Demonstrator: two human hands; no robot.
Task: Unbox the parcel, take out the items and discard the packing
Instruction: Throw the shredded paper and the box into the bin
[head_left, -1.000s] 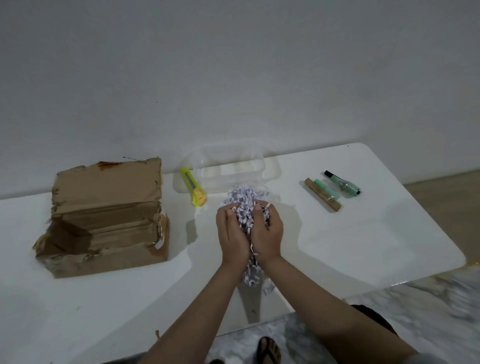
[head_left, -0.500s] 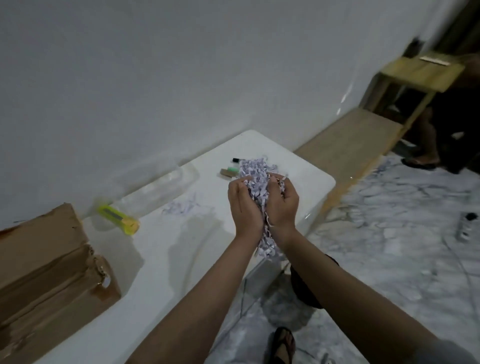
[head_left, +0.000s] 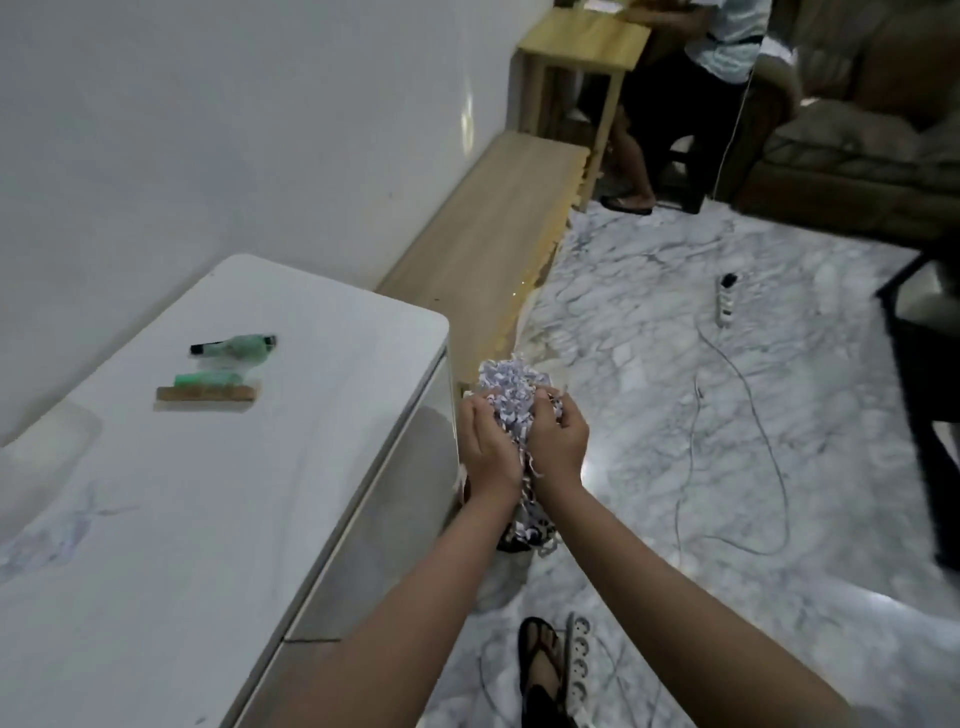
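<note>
Both hands clasp one bundle of shredded white paper packing (head_left: 508, 396), held past the right end of the white table (head_left: 322, 332), over the floor. My left hand (head_left: 485, 447) presses it from the left and my right hand (head_left: 558, 441) from the right; strands hang down below the wrists. On the table lie the unpacked items: a green bottle with a black tip (head_left: 236, 345) and a green tube on a wooden block (head_left: 207, 392). A few loose shreds (head_left: 62, 525) remain on the tabletop at the left. The cardboard box is out of view.
A clear plastic container's corner (head_left: 47, 441) shows at the left edge. Under my hands something dark and a pale round shape (head_left: 501, 577) stand on the marble floor. Power strips (head_left: 579, 660) and cables (head_left: 727, 405) lie on the floor. A person sits at a wooden desk (head_left: 587, 36) far back.
The view has swung right and the box, cutter and most of the container have left it. My hands carried the shredded paper off the table, beyond its right end.
</note>
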